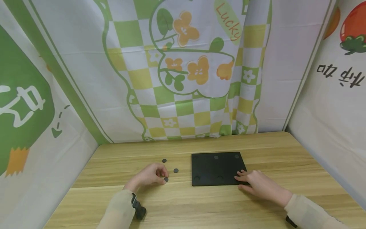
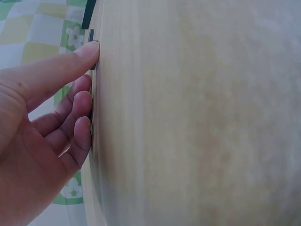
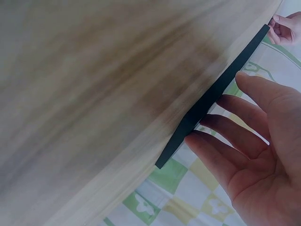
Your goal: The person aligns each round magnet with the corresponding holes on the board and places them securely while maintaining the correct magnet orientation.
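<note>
On the desk (image 1: 183,205), the left hand (image 1: 152,174) pinches one disc (image 1: 166,180) with its fingertips, near two other discs (image 1: 175,170). To their right lies the board (image 1: 213,168); the right hand (image 1: 258,183), with fingers spread, rests on its near right corner.

The left hand (image 1: 151,175) has its fingers (image 2: 82,104) curled beside the thumb (image 2: 59,69); the right hand (image 1: 258,183) spreads slightly bent fingers; both forearms (image 1: 118,208) angle inward.

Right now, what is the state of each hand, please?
Left hand: closed, pinching a small dark disc.
Right hand: open, touching the black rectangular board.
</note>
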Tool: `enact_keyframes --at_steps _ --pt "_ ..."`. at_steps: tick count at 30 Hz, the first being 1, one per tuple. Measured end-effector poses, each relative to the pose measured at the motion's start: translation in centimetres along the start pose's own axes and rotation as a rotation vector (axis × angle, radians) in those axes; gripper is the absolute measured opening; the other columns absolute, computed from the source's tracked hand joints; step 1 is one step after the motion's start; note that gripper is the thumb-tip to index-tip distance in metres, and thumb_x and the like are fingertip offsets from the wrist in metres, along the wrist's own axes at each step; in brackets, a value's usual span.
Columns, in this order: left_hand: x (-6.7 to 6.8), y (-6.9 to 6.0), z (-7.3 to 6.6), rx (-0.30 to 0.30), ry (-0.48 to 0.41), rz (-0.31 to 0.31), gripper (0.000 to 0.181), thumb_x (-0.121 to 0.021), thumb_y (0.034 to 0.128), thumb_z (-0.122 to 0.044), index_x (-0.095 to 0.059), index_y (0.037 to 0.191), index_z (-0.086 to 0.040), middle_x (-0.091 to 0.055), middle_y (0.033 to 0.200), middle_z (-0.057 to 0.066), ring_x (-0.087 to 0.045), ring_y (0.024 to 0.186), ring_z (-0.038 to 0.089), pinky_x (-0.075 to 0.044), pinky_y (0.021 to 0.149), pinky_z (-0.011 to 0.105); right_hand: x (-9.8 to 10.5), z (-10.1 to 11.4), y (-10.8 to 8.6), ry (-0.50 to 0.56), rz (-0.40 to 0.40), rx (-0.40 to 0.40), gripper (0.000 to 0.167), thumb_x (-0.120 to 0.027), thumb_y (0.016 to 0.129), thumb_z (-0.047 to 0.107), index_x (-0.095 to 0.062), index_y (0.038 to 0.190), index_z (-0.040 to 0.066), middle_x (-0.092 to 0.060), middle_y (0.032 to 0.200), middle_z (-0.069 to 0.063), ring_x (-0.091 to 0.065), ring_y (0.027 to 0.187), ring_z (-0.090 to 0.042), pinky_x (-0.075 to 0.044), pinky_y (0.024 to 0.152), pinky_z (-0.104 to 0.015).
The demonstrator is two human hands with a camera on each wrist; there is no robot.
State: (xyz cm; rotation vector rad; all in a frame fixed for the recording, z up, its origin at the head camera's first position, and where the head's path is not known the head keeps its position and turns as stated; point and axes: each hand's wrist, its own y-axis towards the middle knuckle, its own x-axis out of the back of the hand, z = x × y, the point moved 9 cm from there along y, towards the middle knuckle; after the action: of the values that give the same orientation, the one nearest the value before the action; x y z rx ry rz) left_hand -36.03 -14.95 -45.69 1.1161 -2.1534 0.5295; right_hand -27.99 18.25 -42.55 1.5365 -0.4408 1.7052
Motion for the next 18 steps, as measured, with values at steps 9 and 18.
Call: enact_keyframes --at_steps 9,18 --pt "-0.09 0.19 0.05 0.011 0.028 -0.011 0.016 -0.075 0.0740 -0.002 -0.066 0.086 -0.008 -0.060 0.081 0.002 -0.052 0.076 0.014 -0.045 0.065 0.022 -0.40 -0.43 0.01 0.002 0.029 -0.034 0.033 -0.066 0.088 0.025 -0.069 0.113 0.004 -0.064 0.117 -0.023 -0.063 0.106 -0.037 -0.057 0.078 -0.045" --pt "-0.25 0.30 0.10 -0.012 0.096 -0.016 0.015 -0.076 0.0735 -0.006 -0.067 0.083 -0.012 -0.060 0.080 -0.003 -0.053 0.075 0.012 -0.046 0.062 0.022 -0.45 -0.47 0.01 0.009 0.039 -0.030 0.033 -0.066 0.089 0.025 -0.069 0.114 0.004 -0.064 0.118 -0.023 -0.063 0.107 -0.038 -0.055 0.081 -0.048"
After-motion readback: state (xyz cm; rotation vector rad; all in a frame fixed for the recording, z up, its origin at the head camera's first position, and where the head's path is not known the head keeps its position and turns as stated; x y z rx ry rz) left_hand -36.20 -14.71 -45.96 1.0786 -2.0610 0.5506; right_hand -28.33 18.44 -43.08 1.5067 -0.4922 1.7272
